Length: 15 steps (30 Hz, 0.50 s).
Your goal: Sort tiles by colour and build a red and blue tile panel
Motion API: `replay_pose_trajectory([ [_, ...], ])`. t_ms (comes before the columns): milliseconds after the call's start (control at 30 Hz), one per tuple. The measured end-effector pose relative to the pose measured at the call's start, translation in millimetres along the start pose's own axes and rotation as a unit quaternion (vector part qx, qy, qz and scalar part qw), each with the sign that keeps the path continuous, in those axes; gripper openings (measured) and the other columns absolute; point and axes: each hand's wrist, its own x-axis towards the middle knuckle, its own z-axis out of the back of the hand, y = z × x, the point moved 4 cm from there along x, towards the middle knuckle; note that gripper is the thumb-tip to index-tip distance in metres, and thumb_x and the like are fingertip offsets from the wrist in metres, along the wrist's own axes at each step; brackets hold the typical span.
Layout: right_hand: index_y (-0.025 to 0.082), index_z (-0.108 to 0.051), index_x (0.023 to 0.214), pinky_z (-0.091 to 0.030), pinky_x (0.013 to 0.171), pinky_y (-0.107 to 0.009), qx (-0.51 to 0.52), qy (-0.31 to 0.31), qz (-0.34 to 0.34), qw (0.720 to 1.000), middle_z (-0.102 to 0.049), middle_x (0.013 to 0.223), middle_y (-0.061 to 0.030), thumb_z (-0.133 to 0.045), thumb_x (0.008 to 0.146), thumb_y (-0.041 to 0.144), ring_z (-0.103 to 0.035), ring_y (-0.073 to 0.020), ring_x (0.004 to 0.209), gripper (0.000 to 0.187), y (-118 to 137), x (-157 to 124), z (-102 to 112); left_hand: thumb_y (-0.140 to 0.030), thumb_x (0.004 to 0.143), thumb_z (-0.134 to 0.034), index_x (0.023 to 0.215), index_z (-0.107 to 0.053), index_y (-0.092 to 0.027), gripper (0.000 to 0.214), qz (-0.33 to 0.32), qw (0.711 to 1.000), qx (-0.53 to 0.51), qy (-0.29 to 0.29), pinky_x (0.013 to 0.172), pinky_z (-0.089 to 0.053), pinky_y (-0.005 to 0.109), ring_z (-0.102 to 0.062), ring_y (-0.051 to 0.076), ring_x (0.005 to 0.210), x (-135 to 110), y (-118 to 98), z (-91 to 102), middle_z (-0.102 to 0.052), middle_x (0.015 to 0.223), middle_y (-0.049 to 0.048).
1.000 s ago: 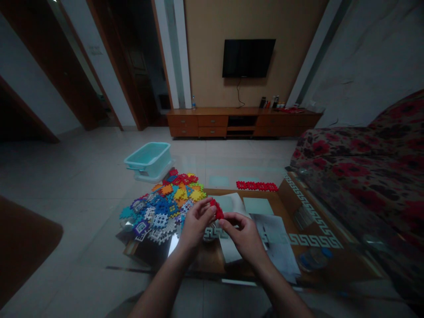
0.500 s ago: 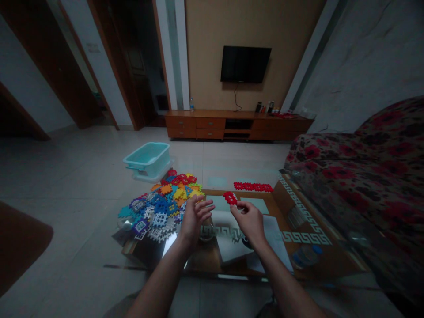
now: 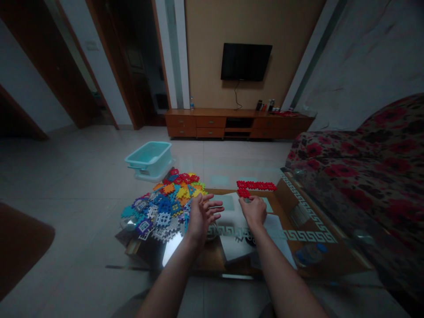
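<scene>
Between the fingers of my right hand [image 3: 254, 212] is a red interlocking plastic tile [image 3: 244, 193]. The tile lies against the left end of a row of joined red tiles [image 3: 260, 185] on the glass table; whether its teeth are locked in I cannot tell. My left hand [image 3: 201, 216] hovers with fingers spread, holding nothing, beside the right edge of a heap of mixed tiles [image 3: 164, 206]. Blue, white, yellow, orange, red and purple pieces make up the heap, some shaped like window frames.
A light-teal plastic bin [image 3: 149, 159] stands beyond the heap. Under the glass top are white papers [image 3: 233, 247] and a plastic bottle with a blue cap [image 3: 309, 255]. A flowered sofa [image 3: 357, 168] is on the right; a wooden TV cabinet [image 3: 210, 123] lines the far wall.
My right hand has carried the red tile forward and right to the left end of the red row. The open left hand has shifted slightly right.
</scene>
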Motion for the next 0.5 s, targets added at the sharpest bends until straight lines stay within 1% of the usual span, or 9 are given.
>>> replay_pose_trajectory([
  [100, 0.011, -0.072, 0.093, -0.043, 0.079, -0.038, -0.018, -0.007, -0.022, 1.000, -0.071, 0.099, -0.0202, -0.064, 0.076, 0.041, -0.061, -0.0345, 0.097, 0.035, -2.7, 0.5, -5.5, -0.057, 0.090, -0.041, 0.110, -0.056, -0.015, 0.049, 0.001, 1.000, -0.002, 0.014, 0.069, -0.049, 0.032, -0.072, 0.024, 0.077, 1.9, 2.7, 0.1, -0.074, 0.087, 0.0109],
  [200, 0.011, -0.072, 0.094, -0.042, 0.081, -0.040, -0.027, -0.011, -0.029, 0.999, -0.070, 0.100, -0.0198, -0.064, 0.077, 0.039, -0.059, -0.0352, 0.100, 0.033, -2.6, 0.5, -10.4, -0.061, 0.087, -0.044, 0.110, -0.057, -0.015, 0.053, 0.003, 1.000, 0.001, 0.022, 0.068, -0.049, 0.032, -0.071, 0.024, 0.076, 4.3, 6.2, 0.6, -0.074, 0.087, 0.0109],
  [500, 0.011, -0.072, 0.094, -0.039, 0.085, -0.044, -0.034, -0.018, -0.039, 0.999, -0.069, 0.100, -0.0195, -0.062, 0.079, 0.037, -0.057, -0.0357, 0.103, 0.031, 0.1, 0.2, -21.5, -0.064, 0.086, -0.044, 0.111, -0.059, -0.014, 0.058, 0.024, 0.998, 0.016, 0.064, 0.064, -0.048, 0.030, -0.070, 0.023, 0.074, 6.5, 14.0, -1.2, -0.074, 0.086, 0.0119],
])
